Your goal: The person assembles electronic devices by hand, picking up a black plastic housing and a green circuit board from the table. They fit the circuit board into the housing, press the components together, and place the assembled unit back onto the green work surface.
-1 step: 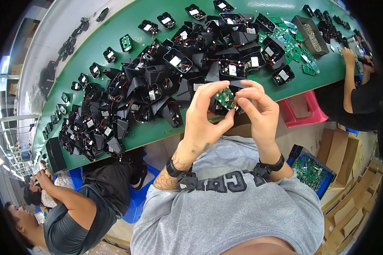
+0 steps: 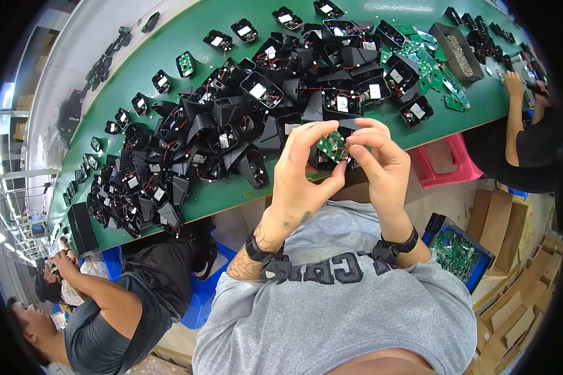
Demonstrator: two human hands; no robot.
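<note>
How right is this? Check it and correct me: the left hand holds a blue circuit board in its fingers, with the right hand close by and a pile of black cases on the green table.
The colour is wrong: the head view shows a green circuit board in the left hand. The right hand, black cases and green table are as you said.

Grey top (image 2: 344, 315), black wristbands (image 2: 403, 242), perhaps rubber

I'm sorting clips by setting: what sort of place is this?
Probably an electronics assembly or repair workshop: a long green table bears heaped black housings with red wires, loose green boards lie near them, and the left hand holds a circuit board.
</note>
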